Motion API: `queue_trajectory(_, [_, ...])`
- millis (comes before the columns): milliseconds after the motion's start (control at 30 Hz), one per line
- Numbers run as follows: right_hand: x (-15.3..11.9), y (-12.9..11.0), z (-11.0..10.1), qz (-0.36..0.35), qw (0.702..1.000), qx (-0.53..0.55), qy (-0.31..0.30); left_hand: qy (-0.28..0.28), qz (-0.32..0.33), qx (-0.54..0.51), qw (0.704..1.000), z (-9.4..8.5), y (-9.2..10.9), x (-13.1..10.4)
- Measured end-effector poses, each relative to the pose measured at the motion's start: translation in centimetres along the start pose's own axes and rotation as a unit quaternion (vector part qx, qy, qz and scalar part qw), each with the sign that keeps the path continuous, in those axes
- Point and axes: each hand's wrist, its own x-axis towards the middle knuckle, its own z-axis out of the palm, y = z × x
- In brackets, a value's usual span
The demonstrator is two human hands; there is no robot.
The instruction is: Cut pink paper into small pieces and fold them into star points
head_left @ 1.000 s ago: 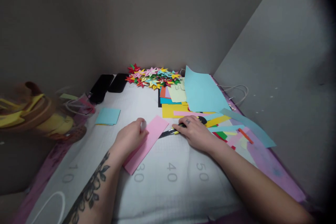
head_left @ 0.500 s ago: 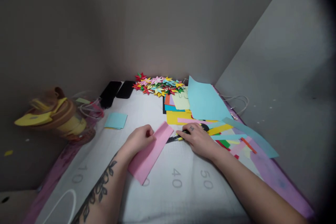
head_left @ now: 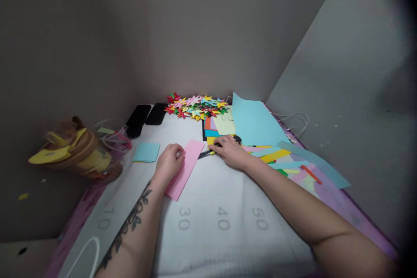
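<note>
My left hand (head_left: 171, 161) is closed at the left edge of a folded pink paper strip (head_left: 187, 165), which lies slanted on the white mat. The curled fingers hide part of that edge. To the right, my right hand (head_left: 230, 150) grips black-and-yellow scissors (head_left: 205, 153), holding them low over the mat. Their dark blades point left toward the pink strip, and a black handle end shows behind the hand. A small stack of light blue paper squares (head_left: 146, 152) lies left of my left hand.
Many folded paper stars (head_left: 195, 106) are heaped at the back wall. Two black phones (head_left: 138, 119) lie beside them. On the right are a large light blue sheet (head_left: 257, 124) and loose coloured strips (head_left: 276, 155). A brown pot-like container (head_left: 84, 150) stands at the left edge.
Both hands have moved farther back over the mat, with the pink paper and the scissors in them. The camera view has shifted slightly.
</note>
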Motion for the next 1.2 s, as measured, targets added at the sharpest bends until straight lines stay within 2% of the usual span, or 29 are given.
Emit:
queue_trajectory(67, [0.0, 0.1, 0.3, -0.001, 1.000, -0.006, 0.004, -0.004, 0.048, -0.028, 0.998, -0.3, 0.2, -0.1])
queue_trajectory(100, [-0.1, 0.1, 0.4, -0.003, 1.000, -0.010, 0.006, -0.023, 0.082, -0.037, 0.996, -0.4, 0.4, -0.2])
queue_trajectory(167, [-0.2, 0.1, 0.5, -0.008, 1.000, -0.016, 0.009, -0.093, 0.147, -0.018, 0.985, -0.9, 0.8, -0.3])
queue_trajectory(233, [-0.2, 0.1, 0.4, -0.013, 1.000, -0.021, 0.010, -0.169, 0.176, 0.041, 0.969, -1.4, 1.0, -0.4])
queue_trajectory(333, [0.0, 0.0, 0.0, -0.017, 0.999, -0.027, 0.006, -0.250, 0.147, 0.110, 0.951, -2.2, 0.8, -0.5])
queue_trajectory(433, [0.0, -0.1, -0.4, -0.018, 0.999, -0.036, -0.004, -0.295, 0.098, 0.133, 0.941, -3.0, 0.2, -0.6])
queue_trajectory(600, [0.0, -0.6, -0.9, -0.011, 0.998, -0.054, -0.022, -0.306, 0.077, 0.130, 0.940, -3.2, -0.4, -0.6])
queue_trajectory(867, [0.4, -1.0, -0.9, -0.012, 0.998, -0.064, -0.027, -0.311, 0.079, 0.124, 0.939, -3.2, -0.2, -0.3])
queue_trajectory(1200, [0.2, -1.4, -1.2, -0.010, 0.998, -0.062, -0.028, -0.332, 0.083, 0.097, 0.935, -3.2, -1.0, 0.0])
